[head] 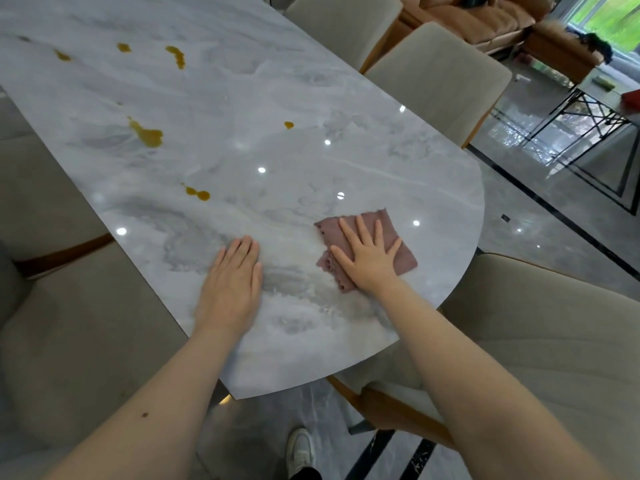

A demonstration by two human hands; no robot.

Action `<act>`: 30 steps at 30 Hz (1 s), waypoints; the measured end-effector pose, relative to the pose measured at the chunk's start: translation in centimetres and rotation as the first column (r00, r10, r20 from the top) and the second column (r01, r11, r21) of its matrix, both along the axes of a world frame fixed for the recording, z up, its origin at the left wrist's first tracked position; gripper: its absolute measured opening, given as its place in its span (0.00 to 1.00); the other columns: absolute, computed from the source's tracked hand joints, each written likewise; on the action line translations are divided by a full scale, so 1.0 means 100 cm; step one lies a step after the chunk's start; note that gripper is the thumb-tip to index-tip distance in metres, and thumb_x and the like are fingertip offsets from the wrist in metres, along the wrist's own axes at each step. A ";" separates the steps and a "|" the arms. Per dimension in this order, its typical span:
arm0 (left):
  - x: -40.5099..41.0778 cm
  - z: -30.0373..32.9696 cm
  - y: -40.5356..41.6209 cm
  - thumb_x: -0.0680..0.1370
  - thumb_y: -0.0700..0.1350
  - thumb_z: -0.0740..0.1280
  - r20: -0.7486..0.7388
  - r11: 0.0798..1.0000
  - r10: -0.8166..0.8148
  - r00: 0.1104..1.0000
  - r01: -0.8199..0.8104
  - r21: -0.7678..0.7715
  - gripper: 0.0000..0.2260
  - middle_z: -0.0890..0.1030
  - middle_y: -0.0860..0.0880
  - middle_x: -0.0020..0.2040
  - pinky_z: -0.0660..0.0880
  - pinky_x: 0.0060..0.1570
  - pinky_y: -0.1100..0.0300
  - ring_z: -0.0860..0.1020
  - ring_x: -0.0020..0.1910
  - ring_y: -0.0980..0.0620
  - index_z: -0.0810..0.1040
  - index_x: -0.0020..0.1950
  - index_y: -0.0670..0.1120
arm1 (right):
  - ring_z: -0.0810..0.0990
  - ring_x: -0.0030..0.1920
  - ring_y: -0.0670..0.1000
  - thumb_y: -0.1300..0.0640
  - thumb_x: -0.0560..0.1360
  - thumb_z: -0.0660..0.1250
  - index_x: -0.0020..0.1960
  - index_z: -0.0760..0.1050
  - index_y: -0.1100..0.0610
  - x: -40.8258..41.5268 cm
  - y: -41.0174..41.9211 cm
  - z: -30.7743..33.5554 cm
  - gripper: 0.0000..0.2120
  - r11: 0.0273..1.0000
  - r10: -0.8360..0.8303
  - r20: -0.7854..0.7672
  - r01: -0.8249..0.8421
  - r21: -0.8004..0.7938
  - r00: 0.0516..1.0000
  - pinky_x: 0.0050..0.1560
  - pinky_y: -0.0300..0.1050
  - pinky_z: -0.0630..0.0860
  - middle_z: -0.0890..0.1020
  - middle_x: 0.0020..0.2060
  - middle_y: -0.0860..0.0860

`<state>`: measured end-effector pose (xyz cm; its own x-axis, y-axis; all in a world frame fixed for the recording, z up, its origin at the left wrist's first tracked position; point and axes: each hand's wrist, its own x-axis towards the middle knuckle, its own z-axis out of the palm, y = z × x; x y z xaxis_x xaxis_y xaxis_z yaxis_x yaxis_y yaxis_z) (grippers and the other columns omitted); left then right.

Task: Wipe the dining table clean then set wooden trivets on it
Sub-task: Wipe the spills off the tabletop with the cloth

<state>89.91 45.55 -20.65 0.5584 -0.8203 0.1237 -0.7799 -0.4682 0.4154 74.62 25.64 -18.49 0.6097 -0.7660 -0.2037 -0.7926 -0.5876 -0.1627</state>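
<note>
The right hand lies flat with fingers spread wide, pressing a folded mauve cloth onto the marble counter near its rounded right end. The left hand rests palm down, fingers straight and together, on bare marble just left of the cloth. Farther left and away, several amber spills dot the counter. Beige chairs stand along the far side, another at the near right. A white shoe shows on the floor below.
</note>
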 end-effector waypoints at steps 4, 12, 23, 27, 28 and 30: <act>0.001 0.001 0.000 0.80 0.52 0.44 -0.036 0.999 0.003 0.999 -0.004 -0.033 0.27 0.63 0.46 0.75 0.47 0.75 0.59 0.59 0.75 0.51 0.64 0.74 0.40 | 0.38 0.77 0.58 0.35 0.79 0.48 0.77 0.46 0.40 0.043 0.030 0.001 0.29 0.999 0.037 0.007 -0.037 0.002 0.999 0.69 0.72 0.34 0.46 0.78 0.47; 0.012 0.021 0.019 0.79 0.51 0.47 -0.219 0.993 -0.005 0.976 -0.021 -0.118 0.27 0.64 0.44 0.74 0.44 0.73 0.63 0.60 0.75 0.50 0.64 0.73 0.38 | 0.35 0.77 0.54 0.29 0.75 0.40 0.75 0.40 0.35 -0.037 0.061 0.006 0.31 0.882 0.466 -0.052 -0.469 -0.046 0.883 0.71 0.67 0.34 0.42 0.78 0.43; 0.044 -0.001 0.081 0.80 0.49 0.43 0.053 0.973 0.210 0.976 -0.214 0.086 0.28 0.63 0.38 0.74 0.50 0.73 0.49 0.60 0.74 0.40 0.61 0.74 0.35 | 0.38 0.76 0.61 0.36 0.79 0.47 0.78 0.44 0.41 0.082 0.099 0.002 0.29 0.996 0.086 0.013 -0.086 -0.006 0.996 0.68 0.73 0.34 0.46 0.78 0.49; 0.043 -0.003 0.077 0.81 0.48 0.45 0.035 0.968 0.239 0.970 -0.241 0.066 0.26 0.62 0.39 0.74 0.51 0.73 0.50 0.59 0.75 0.42 0.61 0.74 0.35 | 0.36 0.76 0.60 0.33 0.75 0.39 0.78 0.43 0.41 0.084 0.154 0.002 0.33 0.945 0.326 -0.007 -0.326 -0.020 0.945 0.67 0.72 0.32 0.44 0.78 0.49; 0.043 -0.004 0.078 0.81 0.47 0.46 0.035 0.969 0.232 0.972 -0.234 0.074 0.25 0.62 0.39 0.75 0.51 0.73 0.51 0.59 0.75 0.42 0.60 0.75 0.36 | 0.36 0.76 0.60 0.32 0.74 0.38 0.77 0.42 0.41 0.075 0.161 0.003 0.33 0.920 0.392 -0.023 -0.392 -0.014 0.920 0.68 0.72 0.32 0.42 0.78 0.49; 0.044 -0.005 0.080 0.81 0.47 0.46 0.047 0.972 0.213 0.976 -0.216 0.086 0.25 0.61 0.40 0.75 0.50 0.74 0.52 0.58 0.75 0.43 0.59 0.75 0.36 | 0.34 0.76 0.58 0.32 0.74 0.39 0.77 0.41 0.39 0.053 0.163 0.004 0.32 0.871 0.490 -0.052 -0.491 0.002 0.870 0.69 0.70 0.32 0.40 0.78 0.47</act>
